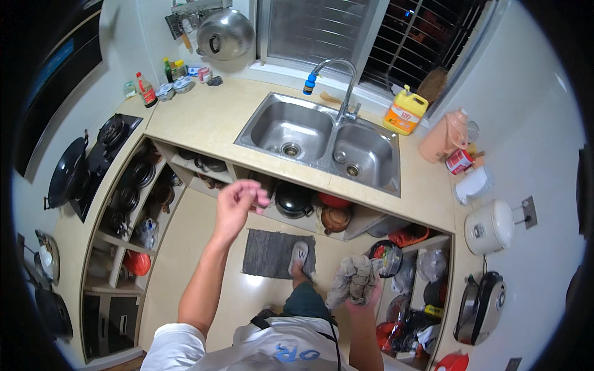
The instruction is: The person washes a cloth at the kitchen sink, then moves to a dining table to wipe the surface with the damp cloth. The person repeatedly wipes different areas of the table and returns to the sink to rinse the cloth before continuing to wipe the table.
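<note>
My right hand (366, 297) holds a crumpled grey-beige cloth (355, 280) low at the right, over the floor beside the open shelves. Raised in front of the counter, my left hand (242, 197) has loosely curled fingers, slightly blurred, with nothing visible in them. Beyond both hands, a double-bowl stainless steel sink (332, 139) is set into the beige countertop (199, 118). A chrome faucet (351, 88) with a blue nozzle (308, 84) arches over it.
A yellow detergent jug (405, 112) stands right of the sink. A black wok (67, 174) sits on the stove at left. A white rice cooker (489, 227) is on the right counter. Open shelves below hold pots, including a black pot (293, 199). A grey mat (267, 254) lies underfoot.
</note>
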The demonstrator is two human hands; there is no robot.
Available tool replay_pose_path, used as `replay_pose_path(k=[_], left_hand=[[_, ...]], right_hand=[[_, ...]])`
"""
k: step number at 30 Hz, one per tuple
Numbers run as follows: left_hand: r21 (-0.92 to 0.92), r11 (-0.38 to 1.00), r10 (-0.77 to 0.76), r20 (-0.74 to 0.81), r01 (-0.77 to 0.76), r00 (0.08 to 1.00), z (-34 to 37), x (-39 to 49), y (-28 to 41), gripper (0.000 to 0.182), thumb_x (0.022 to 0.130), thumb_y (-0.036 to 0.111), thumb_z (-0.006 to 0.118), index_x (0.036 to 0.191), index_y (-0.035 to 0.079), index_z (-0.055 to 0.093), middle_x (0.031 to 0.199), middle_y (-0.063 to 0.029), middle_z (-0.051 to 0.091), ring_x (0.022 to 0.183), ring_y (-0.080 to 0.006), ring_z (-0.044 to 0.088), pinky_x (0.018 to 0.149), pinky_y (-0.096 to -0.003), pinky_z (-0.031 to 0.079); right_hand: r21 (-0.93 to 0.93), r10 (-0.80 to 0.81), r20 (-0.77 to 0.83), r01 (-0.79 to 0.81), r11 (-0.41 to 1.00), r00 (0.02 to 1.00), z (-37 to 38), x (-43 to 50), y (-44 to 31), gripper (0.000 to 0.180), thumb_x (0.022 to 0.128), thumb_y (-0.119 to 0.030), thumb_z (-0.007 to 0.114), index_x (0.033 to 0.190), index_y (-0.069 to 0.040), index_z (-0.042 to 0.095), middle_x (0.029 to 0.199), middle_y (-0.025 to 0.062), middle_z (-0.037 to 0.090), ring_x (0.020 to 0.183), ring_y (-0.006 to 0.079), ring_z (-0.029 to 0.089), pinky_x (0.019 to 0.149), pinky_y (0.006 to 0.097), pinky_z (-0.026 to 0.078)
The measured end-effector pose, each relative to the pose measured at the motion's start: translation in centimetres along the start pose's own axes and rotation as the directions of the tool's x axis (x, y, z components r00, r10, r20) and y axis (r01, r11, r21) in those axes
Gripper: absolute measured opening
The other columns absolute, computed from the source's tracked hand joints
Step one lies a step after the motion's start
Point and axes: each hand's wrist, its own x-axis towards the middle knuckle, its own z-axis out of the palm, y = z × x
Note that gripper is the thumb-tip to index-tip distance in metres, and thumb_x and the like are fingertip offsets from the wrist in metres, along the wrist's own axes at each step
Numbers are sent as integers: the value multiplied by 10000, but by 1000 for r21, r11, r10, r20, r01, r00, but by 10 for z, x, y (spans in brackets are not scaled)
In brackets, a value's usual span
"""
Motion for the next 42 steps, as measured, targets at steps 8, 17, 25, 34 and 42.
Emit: replay_pose_path(k=[8, 17, 25, 34, 42], left_hand=[[191, 979, -64, -20, 67, 998, 55, 291, -75, 316, 941, 81, 482, 1227, -52, 488, 923, -152, 667, 775, -193, 666, 646, -287, 533], [528, 817, -357, 146, 233, 923, 69, 372, -187, 809, 893, 391, 608, 1474, 26, 179, 1443, -203, 353, 1300, -262, 395, 1052, -357, 342], [145, 928, -365, 185, 342, 912, 49, 390, -185, 715, 771, 88, 749, 1364, -22, 367, 1172, -127, 570, 1048, -196, 564, 918, -316, 459], [-636, 484, -686, 150, 601, 712, 14, 428, -213, 212, 897, 136, 612, 1083, 36, 593, 1010, -87, 651, 912, -205, 640, 812, -354, 539], [-217, 475, -764, 379, 853, 522, -26, 440, -207, 405, 824, 100, 678, 1200, 7, 559, 1030, -81, 651, 950, -181, 629, 777, -283, 527]], right_hand=[[162, 180, 435, -274, 948, 882, 26, 267, -10, 531, 945, -504, 343, 1234, -90, 508, 1167, 144, 535, 1017, 340, 535, 859, 462, 451], [162, 378, 51, -381, 910, 924, 85, 475, 10, 540, 947, -516, 331, 1219, -107, 556, 1202, 77, 591, 1121, 274, 543, 983, 443, 408], [-10, 457, -25, -457, 889, 889, 114, 533, 37, 729, 917, -653, 300, 1292, -56, 486, 1266, 110, 555, 1184, 277, 507, 1031, 422, 374], [-370, 281, -315, -390, 843, 907, 98, 555, 62, 381, 945, -272, 515, 1210, 2, 504, 1170, 127, 595, 1067, 273, 583, 952, 423, 459], [-297, 118, -392, -246, 923, 913, 116, 587, 53, 329, 940, -263, 504, 1124, 6, 554, 1106, 119, 613, 1015, 264, 602, 907, 396, 484]])
